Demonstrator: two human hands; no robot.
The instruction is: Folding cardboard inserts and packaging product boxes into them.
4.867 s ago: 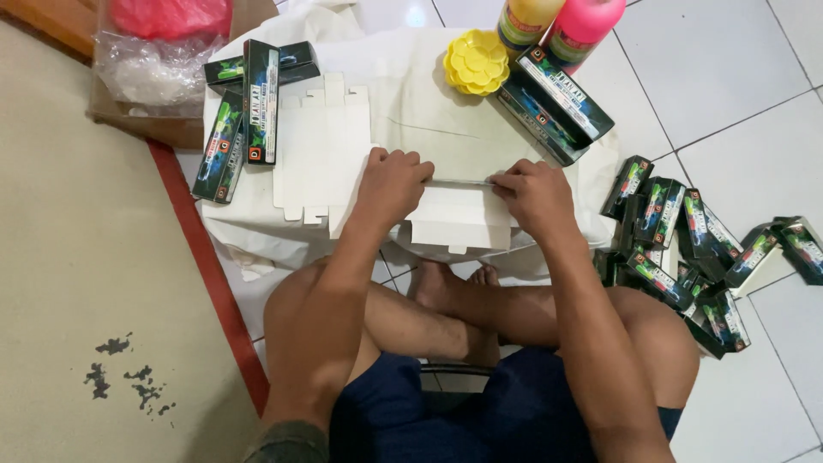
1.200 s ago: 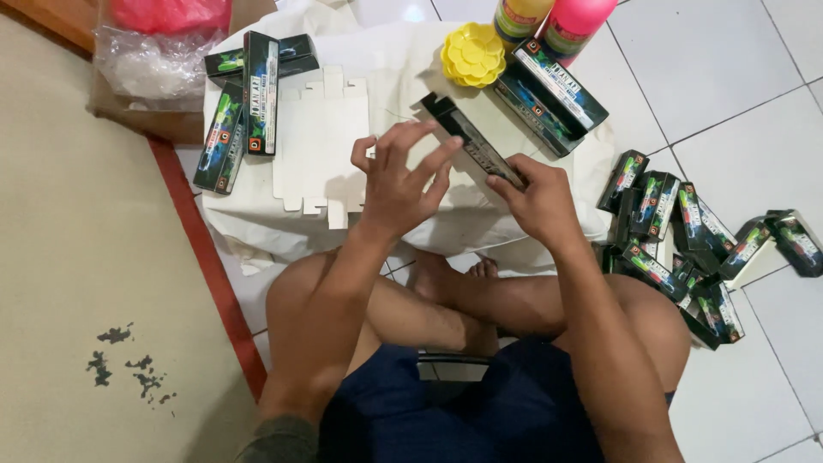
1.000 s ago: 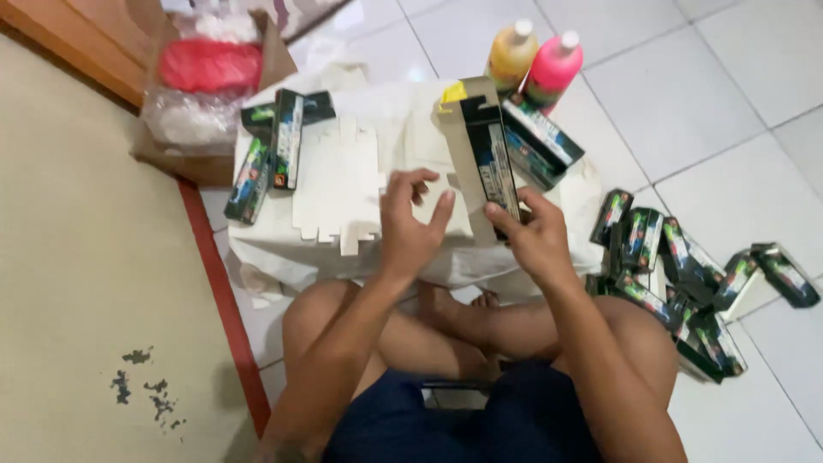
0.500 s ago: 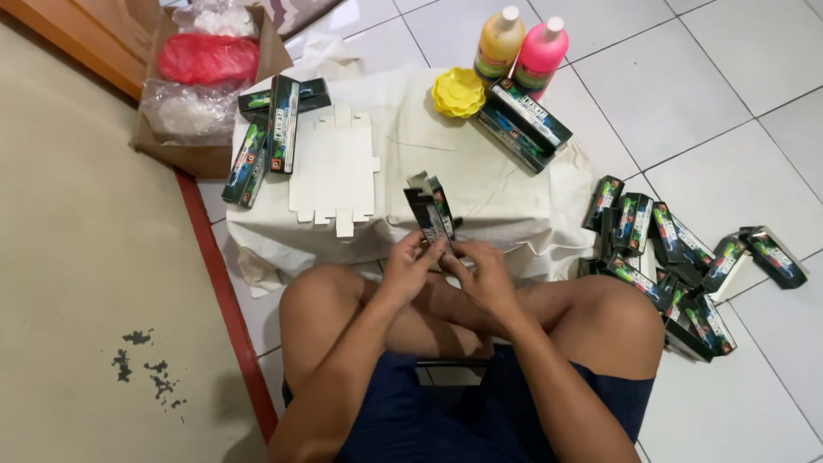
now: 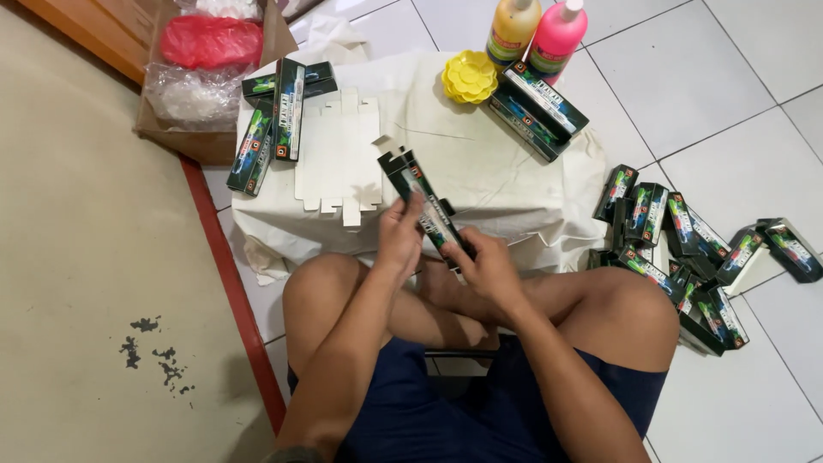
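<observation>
On a tiled floor beside a beige mat [image 5: 94, 257], a person sits cross-legged folding a long dark carton [image 5: 422, 204] into shape; the left hand [image 5: 400, 233] is wrapped round the carton's middle and the right hand [image 5: 487, 266] clamps its lower end, the carton held tilted just above the near edge of a low table draped in white cloth [image 5: 506, 171]; its top flaps stand open, so the step in hand looks like squaring the tube, and the next move likely calls for tucking those flaps shut; at far left sits a cardboard box of plastic bags [image 5: 201, 69]; on the cloth lie finished cartons [image 5: 273, 120], flat white blanks [image 5: 339, 154], a yellow dish [image 5: 469, 75] and two glue bottles [image 5: 536, 34]; more folded cartons [image 5: 694, 249] are heaped on the tiles at right.
</observation>
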